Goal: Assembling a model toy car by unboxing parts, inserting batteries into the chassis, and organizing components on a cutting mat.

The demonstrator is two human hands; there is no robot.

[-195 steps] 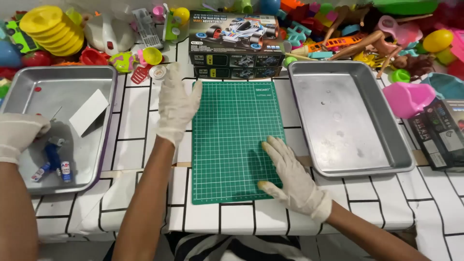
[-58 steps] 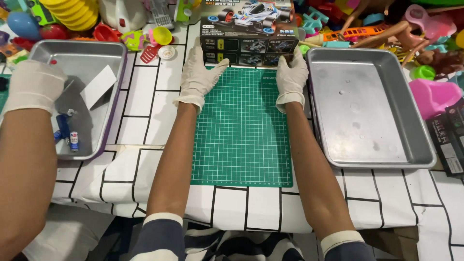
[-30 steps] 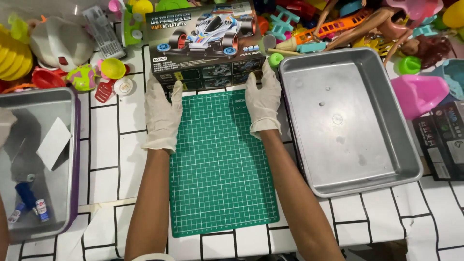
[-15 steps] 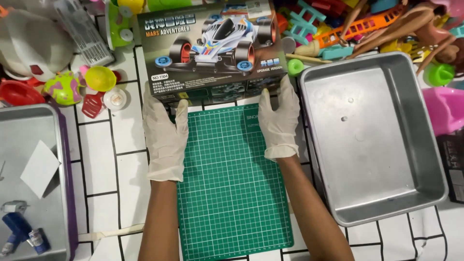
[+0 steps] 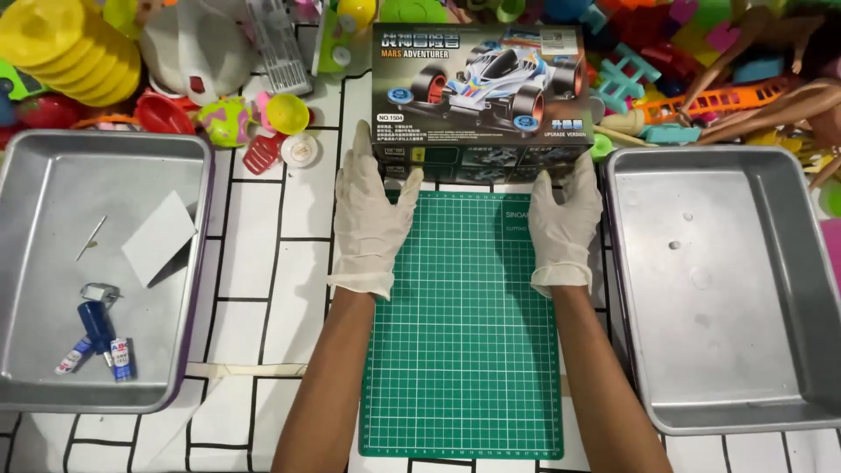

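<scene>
Both my hands wear white gloves and reach forward over a green cutting mat (image 5: 464,350). My left hand (image 5: 370,210) lies flat, its fingertips at the left front corner of a toy car kit box (image 5: 482,96). At the box's right front corner rests my right hand (image 5: 565,219), fingers spread. The box stands at the far end of the mat and shows a picture of a racing car. Neither hand grips anything.
A metal tray (image 5: 35,263) on the left holds a white card (image 5: 158,236), small glue tubes (image 5: 109,355) and a blue piece. Another metal tray (image 5: 788,289) stands on the right. Colourful plastic toys (image 5: 70,44) crowd the far edge of the white tiled table.
My hands have slid forward along the mat up to the front corners of the box. The view has moved closer to the box and trays.
</scene>
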